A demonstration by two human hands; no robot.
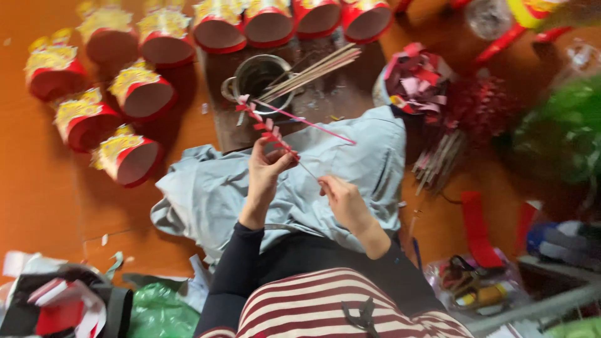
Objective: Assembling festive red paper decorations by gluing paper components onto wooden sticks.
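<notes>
Your left hand (266,166) pinches the red fringed paper strip (266,128) around the thin pink stick (313,123). Right hand (341,197) pinches the stick's lower end. Wrapping step appears underway; next turn calls for steady tension.

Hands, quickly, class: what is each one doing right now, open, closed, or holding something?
Left hand: closed, pinching the thin stick wrapped with red paper strip.
Right hand: closed on the stick's lower end.

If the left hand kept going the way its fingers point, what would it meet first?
Probably the metal cup holding thin sticks: the left hand points up-frame along the red-wrapped stick toward it. Depth is unclear, so it might pass above.
</notes>
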